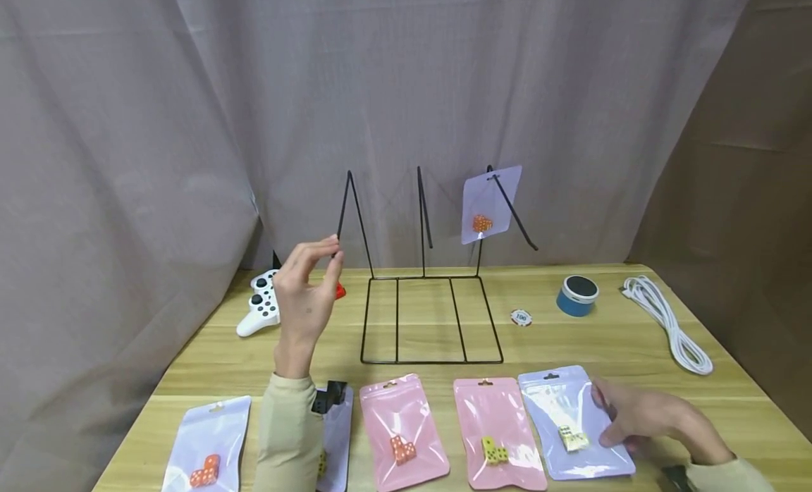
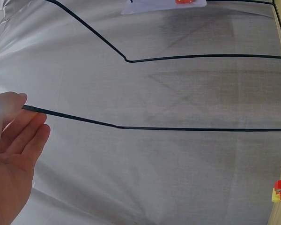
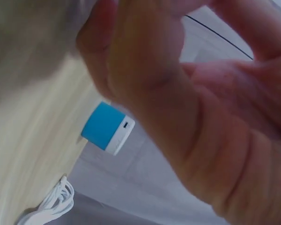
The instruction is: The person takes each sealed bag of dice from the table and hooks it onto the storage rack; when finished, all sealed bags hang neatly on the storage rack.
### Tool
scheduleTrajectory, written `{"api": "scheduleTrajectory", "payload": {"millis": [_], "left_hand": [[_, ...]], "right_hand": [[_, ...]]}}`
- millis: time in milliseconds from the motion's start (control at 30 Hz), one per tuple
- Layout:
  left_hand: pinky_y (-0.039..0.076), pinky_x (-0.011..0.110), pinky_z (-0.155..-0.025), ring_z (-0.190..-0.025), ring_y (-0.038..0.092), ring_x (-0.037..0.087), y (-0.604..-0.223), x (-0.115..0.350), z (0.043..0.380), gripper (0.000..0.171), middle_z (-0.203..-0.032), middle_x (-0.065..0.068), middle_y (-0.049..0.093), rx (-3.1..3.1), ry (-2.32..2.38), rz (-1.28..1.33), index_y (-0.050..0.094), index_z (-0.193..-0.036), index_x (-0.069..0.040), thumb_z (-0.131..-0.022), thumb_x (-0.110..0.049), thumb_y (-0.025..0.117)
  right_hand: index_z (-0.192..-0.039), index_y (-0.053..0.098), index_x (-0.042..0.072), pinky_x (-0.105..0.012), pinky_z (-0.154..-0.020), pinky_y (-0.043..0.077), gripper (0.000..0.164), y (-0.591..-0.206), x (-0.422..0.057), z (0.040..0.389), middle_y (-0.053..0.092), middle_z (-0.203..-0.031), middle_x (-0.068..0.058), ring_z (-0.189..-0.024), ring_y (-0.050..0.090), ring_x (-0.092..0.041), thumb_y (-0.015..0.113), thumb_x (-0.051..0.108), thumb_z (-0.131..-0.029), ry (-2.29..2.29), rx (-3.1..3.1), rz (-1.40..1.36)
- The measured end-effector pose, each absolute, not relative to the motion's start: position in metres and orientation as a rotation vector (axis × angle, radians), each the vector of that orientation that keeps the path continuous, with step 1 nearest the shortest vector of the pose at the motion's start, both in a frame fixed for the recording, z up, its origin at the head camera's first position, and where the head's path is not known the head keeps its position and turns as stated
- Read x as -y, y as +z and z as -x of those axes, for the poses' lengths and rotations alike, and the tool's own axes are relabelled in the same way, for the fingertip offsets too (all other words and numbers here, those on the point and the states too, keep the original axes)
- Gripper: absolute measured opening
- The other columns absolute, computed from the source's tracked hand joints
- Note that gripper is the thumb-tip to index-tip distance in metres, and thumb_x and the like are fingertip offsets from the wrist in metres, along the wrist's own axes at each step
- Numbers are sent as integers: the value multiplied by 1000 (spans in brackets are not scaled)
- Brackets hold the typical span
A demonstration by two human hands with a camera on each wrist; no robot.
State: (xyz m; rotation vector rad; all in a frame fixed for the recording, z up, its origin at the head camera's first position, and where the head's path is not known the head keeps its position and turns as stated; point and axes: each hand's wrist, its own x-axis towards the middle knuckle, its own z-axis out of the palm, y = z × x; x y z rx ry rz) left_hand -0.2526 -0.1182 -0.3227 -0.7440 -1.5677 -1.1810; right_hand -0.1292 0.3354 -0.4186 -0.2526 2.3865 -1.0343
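My left hand (image 1: 306,302) pinches the front end of the left hook (image 2: 79,118) of a black wire rack (image 1: 431,362) between thumb and fingertips. From the rack's right hook (image 1: 515,213) hangs a lilac zip pouch (image 1: 472,196) with orange dice. My right hand (image 1: 653,414) is at the right edge of another lilac pouch (image 1: 555,450) lying on the table, with pale yellow dice inside. Its thumb and index finger are apart; whether they touch the pouch is unclear. In the right wrist view its fingers are close up and blurred, with the pouch out of sight.
Two pink pouches (image 1: 402,400) (image 1: 485,407) and a lilac pouch (image 1: 209,428) lie along the front; my left sleeve partly covers another. Behind are a white game controller (image 1: 260,316), a poker chip (image 1: 521,318), a blue speaker (image 1: 576,302) and a coiled white cable (image 1: 672,330).
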Motion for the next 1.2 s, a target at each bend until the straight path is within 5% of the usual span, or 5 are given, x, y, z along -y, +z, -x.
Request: {"api": "scheduleTrajectory", "payload": {"millis": [167, 400, 767, 1033, 1200], "left_hand": [[53, 35, -90, -96, 65, 24, -323, 118, 252, 9, -94, 15, 68, 1568, -1189, 744, 67, -87, 7, -80, 11, 68], [53, 35, -89, -96, 65, 24, -320, 118, 251, 8, -95, 15, 68, 1572, -1182, 741, 67, -87, 6, -81, 11, 68], [53, 36, -90, -96, 65, 24, -321, 118, 250, 9, -95, 15, 68, 1560, -1213, 751, 67, -87, 7, -80, 12, 68], [53, 36, -90, -96, 65, 24, -322, 120, 251, 9, -96, 15, 67, 1561, -1222, 753, 67, -88, 7, -80, 12, 68], [53, 36, -91, -97, 65, 25, -321, 119, 251, 9, -96, 16, 67, 1565, -1227, 757, 67, -88, 8, -81, 11, 68]], "right_hand": [[-92, 39, 3, -13, -45, 37, 38, -411, -348, 133, 43, -77, -5, -53, 45, -7, 71, -1, -73, -1148, -2268, 435], [-99, 48, 6, -21, -60, 40, 30, -397, -358, 137, 52, -92, -6, -81, 48, -7, 69, 1, -77, -1062, -2382, 647], [-110, 54, 18, -24, -48, 39, 34, -385, -342, 135, 47, -75, 11, -66, 47, -7, 65, -3, -85, -1137, -2651, 962], [-112, 60, 12, -21, -64, 52, 34, -371, -317, 131, 62, -101, 3, -80, 61, -13, 66, -6, -84, -1343, -2855, 850], [-110, 63, 6, -19, -61, 52, 37, -363, -306, 128, 64, -100, 2, -79, 62, -12, 68, -12, -79, -1453, -2976, 800]]}}
